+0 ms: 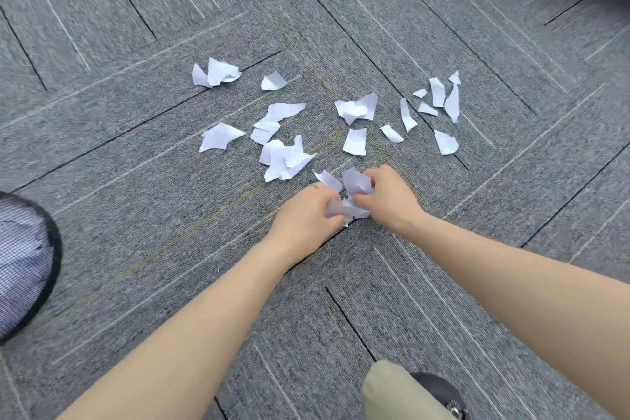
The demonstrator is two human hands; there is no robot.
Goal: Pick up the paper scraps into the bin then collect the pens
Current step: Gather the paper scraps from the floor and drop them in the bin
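Grey carpet tiles [143, 222] with thin light and dark stripes fill pretty much the whole view, and there's a pale grey edge of something up at 1 o'clock that's too blurry to name.

Right around the middle, the person has both hands down at the floor. The left hand [304, 213] and the right hand [387, 196] are curled in toward each other, each gripping the same crumpled bunch of paper [347, 196] between them, fingers closed round it.

The other paper scraps [286, 155] are still loose on the carpet, spread from about 11 o'clock across to 2 o'clock beyond the hands. One cluster sits just past the left hand, another small group is off at 2 o'clock [441, 99], and a crumpled pair lies up at 11 [216, 73].

The bin [25, 266] is over at 9 o'clock, cut off by the frame edge: black rim, mesh wall, with something white inside.

Down at 5 o'clock you can see a trouser leg [395, 392] and a black shoe [441, 392].
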